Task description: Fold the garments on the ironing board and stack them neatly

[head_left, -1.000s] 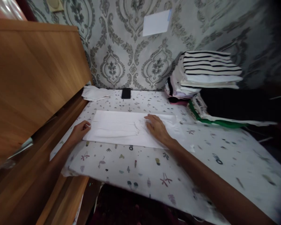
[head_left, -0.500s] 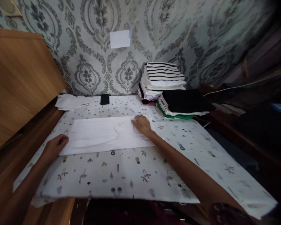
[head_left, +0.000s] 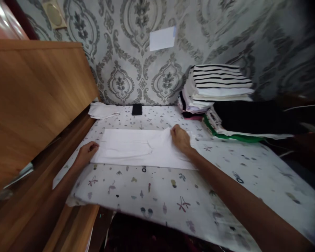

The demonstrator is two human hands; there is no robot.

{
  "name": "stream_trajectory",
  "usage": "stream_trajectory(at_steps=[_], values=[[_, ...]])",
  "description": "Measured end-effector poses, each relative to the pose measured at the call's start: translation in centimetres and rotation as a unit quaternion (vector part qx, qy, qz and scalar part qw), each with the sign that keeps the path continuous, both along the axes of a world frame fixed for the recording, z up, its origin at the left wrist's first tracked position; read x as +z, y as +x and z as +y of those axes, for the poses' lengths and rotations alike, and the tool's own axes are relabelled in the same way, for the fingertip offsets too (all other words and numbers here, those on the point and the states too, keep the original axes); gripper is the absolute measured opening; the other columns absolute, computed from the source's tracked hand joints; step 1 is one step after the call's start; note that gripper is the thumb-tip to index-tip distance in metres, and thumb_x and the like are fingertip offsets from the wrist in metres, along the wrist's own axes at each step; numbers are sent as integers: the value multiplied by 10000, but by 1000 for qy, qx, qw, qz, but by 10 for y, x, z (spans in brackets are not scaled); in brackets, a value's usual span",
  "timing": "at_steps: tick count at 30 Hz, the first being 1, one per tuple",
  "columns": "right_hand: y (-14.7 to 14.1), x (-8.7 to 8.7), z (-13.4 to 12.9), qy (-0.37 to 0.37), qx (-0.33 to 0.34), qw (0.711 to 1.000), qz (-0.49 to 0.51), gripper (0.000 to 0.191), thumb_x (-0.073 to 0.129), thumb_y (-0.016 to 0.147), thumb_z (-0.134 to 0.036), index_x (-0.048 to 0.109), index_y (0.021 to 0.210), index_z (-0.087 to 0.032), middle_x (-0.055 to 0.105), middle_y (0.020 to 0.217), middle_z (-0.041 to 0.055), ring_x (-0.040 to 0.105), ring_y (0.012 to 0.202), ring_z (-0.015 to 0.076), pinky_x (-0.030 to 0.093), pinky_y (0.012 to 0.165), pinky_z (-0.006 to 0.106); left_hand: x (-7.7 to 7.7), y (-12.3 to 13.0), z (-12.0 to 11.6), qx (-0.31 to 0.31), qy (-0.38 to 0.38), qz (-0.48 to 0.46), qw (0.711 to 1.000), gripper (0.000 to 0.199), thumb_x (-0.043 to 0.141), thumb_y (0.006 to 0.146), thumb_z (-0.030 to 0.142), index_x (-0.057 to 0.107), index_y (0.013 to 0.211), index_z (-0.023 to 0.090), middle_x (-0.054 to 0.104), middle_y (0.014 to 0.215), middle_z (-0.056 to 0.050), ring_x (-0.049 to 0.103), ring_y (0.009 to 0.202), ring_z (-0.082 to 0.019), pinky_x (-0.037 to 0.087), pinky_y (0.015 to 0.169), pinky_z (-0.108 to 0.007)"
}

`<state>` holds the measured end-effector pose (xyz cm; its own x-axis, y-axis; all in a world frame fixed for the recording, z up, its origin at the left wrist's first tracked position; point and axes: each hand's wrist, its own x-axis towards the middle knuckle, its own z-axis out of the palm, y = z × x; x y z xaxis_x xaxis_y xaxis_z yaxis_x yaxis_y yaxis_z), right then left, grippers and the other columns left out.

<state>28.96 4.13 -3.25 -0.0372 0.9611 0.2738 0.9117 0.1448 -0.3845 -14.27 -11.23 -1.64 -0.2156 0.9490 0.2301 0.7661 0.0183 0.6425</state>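
A white garment (head_left: 128, 147), folded into a long flat strip with a few creases, lies across the patterned cover. At its left end is my left hand (head_left: 88, 153), fingers curled together on the edge of the fabric. My right hand (head_left: 181, 139) pinches the far edge near the right end, where the fabric rises into a small peak. That hand and its wrist hide part of the right end.
Behind to the right stand a pile of folded clothes topped with stripes (head_left: 222, 78) and one topped with black (head_left: 249, 117). A black phone (head_left: 137, 109) and a white cloth (head_left: 103, 110) lie near the wall. A wooden cabinet (head_left: 42, 94) borders the left side.
The view has swung left, so everything appears farther right. My right hand, earlier resting flatter on the garment, now pinches its far edge and lifts it slightly. The left hand stays at the left end.
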Motion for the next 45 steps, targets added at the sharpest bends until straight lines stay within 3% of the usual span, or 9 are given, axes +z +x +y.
stream_trajectory(at_steps=[9,14,21,24,27,32,38,41,45], values=[[0,4,-3,-48,-33,998,-28,259,421,961,-261,610,1117,-178,729,949,143,662,816,283,420,675,353,1,3,7,12,-47,112,993,218,501,829,403,619,880,226,621,761,-5,558,725,-192,419,673,-299],[10,4,-2,-24,-9,1000,13,348,424,951,-293,574,1245,-183,727,938,119,649,858,293,456,706,368,9,18,-1,-19,13,204,979,264,455,900,389,613,1010,209,653,1007,-88,572,987,-270,457,861,-381],[13,4,-43,89,167,982,-11,394,430,973,-322,569,1307,-166,596,1335,184,526,1256,344,418,1037,519,14,67,18,-210,-19,177,961,259,426,941,376,620,1020,223,640,1051,-89,538,1014,-272,443,901,-405],[12,-5,-65,65,236,969,-35,440,451,990,-379,513,1388,-203,480,1507,153,415,1404,321,344,1128,538,12,72,27,-238,-36,172,955,219,429,932,359,597,892,224,618,927,-73,520,914,-253,432,833,-384],[13,-13,-74,28,241,969,-47,456,468,995,-407,484,1417,-234,440,1553,125,353,1460,302,299,1171,534,11,69,31,-254,-37,166,952,212,431,922,354,533,787,228,588,836,-59,508,840,-241,418,782,-374],[16,-17,-75,17,225,974,-34,457,473,999,-397,487,1418,-215,447,1550,136,352,1465,309,301,1179,533,9,68,32,-179,7,152,972,198,399,925,347,508,810,228,571,831,-54,523,815,-233,426,770,-371],[7,-6,-68,19,232,972,-43,393,467,1008,-345,514,1383,-239,468,1527,119,378,1433,307,334,1145,534,13,78,29,-189,17,212,959,217,401,936,333,581,928,212,617,964,-90,543,943,-272,433,865,-412],[-10,6,-52,16,253,966,-53,368,478,994,-287,547,1351,-227,559,1397,129,481,1304,307,396,1080,505,18,91,23,-181,62,224,956,251,378,967,336,594,1007,213,624,998,-93,547,982,-270,439,892,-408],[-34,19,-29,-38,260,963,-67,241,559,924,-225,647,1147,-198,649,1111,116,577,1055,280,477,924,421,13,112,13,-243,54,194,949,269,357,1007,310,605,1065,222,639,1018,-74,580,967,-221,461,862,-347]])
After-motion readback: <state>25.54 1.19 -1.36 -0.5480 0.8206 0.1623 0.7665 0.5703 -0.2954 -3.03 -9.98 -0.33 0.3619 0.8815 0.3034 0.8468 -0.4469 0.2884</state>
